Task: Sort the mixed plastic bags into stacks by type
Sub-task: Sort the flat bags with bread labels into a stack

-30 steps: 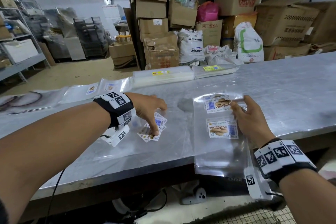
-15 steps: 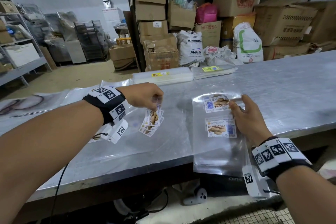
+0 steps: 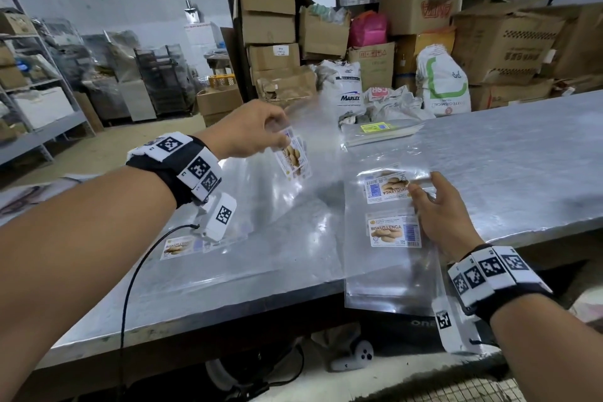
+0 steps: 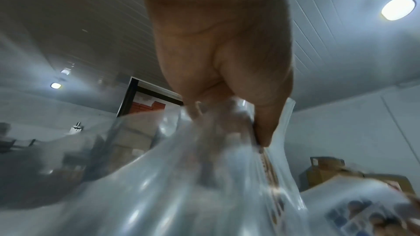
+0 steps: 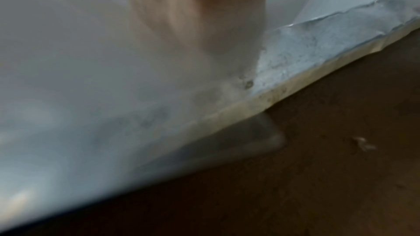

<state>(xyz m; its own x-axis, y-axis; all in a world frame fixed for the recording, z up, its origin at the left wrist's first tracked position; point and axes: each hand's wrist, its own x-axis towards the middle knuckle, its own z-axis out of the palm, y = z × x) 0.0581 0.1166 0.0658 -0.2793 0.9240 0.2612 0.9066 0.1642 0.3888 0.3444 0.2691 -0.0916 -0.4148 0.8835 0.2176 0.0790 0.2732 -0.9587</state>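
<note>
My left hand [image 3: 283,138] pinches a small bundle of clear labelled bags [image 3: 293,158] by the top edge and holds it in the air above the metal table [image 3: 522,173]. In the left wrist view the fingers [image 4: 263,128] pinch the crumpled clear plastic [image 4: 193,177]. My right hand [image 3: 424,183] rests with relaxed fingers on the right edge of a stack of clear bags with "BISKUT LENGA" labels [image 3: 393,232], which overhangs the table's front edge. Another labelled bag [image 3: 177,246] lies flat under my left wrist. The right wrist view is blurred, showing my hand [image 5: 197,24] behind plastic.
A flat pack of clear bags with a yellow label [image 3: 378,132] lies at the table's far side. Cardboard boxes [image 3: 270,26] and white sacks [image 3: 443,81] are piled behind the table. A metal shelf [image 3: 39,127] stands at the left. The table's front edge [image 5: 318,71] is close to my right wrist.
My left hand has lifted the bundle of labelled bags off the table, up and away from me. The right hand has stayed on the stack.
</note>
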